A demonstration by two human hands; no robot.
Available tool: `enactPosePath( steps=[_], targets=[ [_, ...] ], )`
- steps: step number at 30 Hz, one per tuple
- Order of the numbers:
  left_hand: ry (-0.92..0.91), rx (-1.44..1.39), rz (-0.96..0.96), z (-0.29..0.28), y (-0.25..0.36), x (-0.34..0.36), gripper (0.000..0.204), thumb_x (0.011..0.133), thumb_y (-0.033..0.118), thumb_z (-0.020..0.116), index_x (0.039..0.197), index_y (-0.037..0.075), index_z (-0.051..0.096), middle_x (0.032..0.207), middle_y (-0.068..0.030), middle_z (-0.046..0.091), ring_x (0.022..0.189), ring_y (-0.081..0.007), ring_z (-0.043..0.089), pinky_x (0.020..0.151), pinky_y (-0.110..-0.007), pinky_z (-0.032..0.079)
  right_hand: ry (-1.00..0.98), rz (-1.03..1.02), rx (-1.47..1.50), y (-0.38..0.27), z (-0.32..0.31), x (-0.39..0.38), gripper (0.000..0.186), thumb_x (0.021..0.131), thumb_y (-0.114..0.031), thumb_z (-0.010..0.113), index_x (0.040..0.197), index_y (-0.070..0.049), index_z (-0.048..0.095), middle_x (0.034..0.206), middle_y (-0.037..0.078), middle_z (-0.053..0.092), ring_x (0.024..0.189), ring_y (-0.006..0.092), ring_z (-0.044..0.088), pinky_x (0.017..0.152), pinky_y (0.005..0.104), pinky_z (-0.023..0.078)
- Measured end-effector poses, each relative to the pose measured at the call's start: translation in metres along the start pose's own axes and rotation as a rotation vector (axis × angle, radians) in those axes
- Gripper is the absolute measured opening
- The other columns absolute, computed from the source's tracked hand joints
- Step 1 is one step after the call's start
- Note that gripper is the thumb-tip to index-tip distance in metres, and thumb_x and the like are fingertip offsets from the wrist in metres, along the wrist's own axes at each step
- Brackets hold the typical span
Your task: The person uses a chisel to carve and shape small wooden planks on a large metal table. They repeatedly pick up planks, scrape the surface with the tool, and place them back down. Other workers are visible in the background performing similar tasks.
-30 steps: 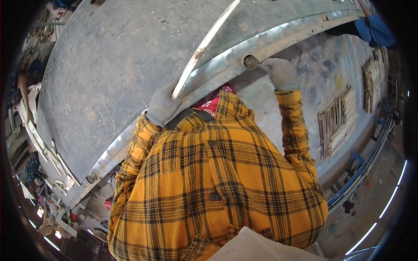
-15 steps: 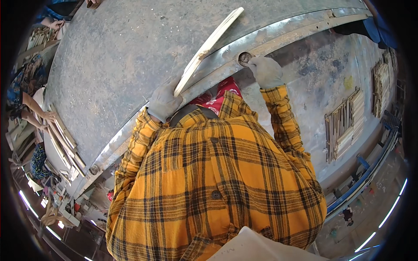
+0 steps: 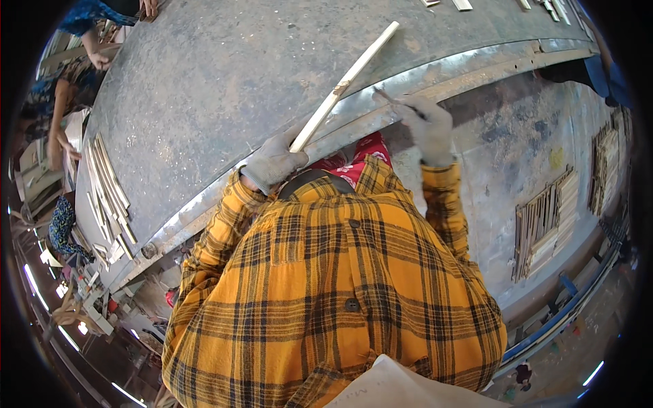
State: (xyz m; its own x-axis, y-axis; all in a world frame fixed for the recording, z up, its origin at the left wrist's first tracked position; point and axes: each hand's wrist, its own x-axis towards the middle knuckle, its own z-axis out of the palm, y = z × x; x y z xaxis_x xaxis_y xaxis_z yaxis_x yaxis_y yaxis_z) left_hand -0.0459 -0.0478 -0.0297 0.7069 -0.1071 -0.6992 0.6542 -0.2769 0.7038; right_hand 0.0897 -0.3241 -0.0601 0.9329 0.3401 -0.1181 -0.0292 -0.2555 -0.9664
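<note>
Over the near edge of the tabletop (image 3: 204, 88), my left hand (image 3: 274, 162) clamps its grip on the lower end of a wooden strip (image 3: 345, 84); rightward along that edge, my right hand (image 3: 428, 127) pinches a thin tool (image 3: 387, 96). I'd brace the strip firmly, tool strokes light.

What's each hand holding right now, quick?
Left hand: closed on a pale wooden strip.
Right hand: closed on a slim dark tool, kind unclear.

Broad grey table (image 3: 204, 81), scuffed, with a pale metal edge (image 3: 476, 60). Right of the table, lower down, blotched grey floor (image 3: 483, 139) with a yellow patch (image 3: 556, 160); farther right, a blue rail (image 3: 559, 330). Left of the table, bright light strips (image 3: 37, 285).
</note>
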Motion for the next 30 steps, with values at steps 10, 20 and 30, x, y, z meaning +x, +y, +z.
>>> enactPosePath(
  steps=[10,20,30],
  targets=[
    [0.136,0.123,-0.037,-0.003,0.023,-0.021,0.076,0.072,0.022,0.063,0.145,0.025,0.041,0.105,-0.0228,0.068,0.095,-0.0347,0.067,0.084,-0.040,0.050,0.100,-0.546,-0.715,-0.012,0.061,0.004,0.031,0.077,-0.012,0.070,0.106,-0.023,0.071,0.084,0.001,0.061,0.076,0.0217,0.061,0.063,0.0332,0.050],
    [0.253,0.175,0.081,0.001,0.027,-0.028,0.076,0.071,0.012,0.056,0.146,0.020,0.043,0.087,-0.0145,0.067,0.070,-0.0212,0.063,0.070,-0.032,0.049,0.057,-0.556,-0.651,-0.025,0.066,0.012,0.035,0.074,-0.010,0.070,0.106,-0.024,0.071,0.088,-0.001,0.061,0.080,0.0227,0.062,0.066,0.0342,0.051],
    [0.357,0.295,0.062,0.000,0.034,-0.037,0.079,0.071,0.013,0.055,0.147,0.025,0.039,0.083,-0.0206,0.066,0.069,-0.0309,0.065,0.071,-0.038,0.051,0.068,-0.679,-0.723,-0.039,0.075,0.019,0.036,0.071,-0.004,0.069,0.103,-0.023,0.071,0.084,-0.001,0.060,0.078,0.0217,0.062,0.063,0.0331,0.051]
  ],
)
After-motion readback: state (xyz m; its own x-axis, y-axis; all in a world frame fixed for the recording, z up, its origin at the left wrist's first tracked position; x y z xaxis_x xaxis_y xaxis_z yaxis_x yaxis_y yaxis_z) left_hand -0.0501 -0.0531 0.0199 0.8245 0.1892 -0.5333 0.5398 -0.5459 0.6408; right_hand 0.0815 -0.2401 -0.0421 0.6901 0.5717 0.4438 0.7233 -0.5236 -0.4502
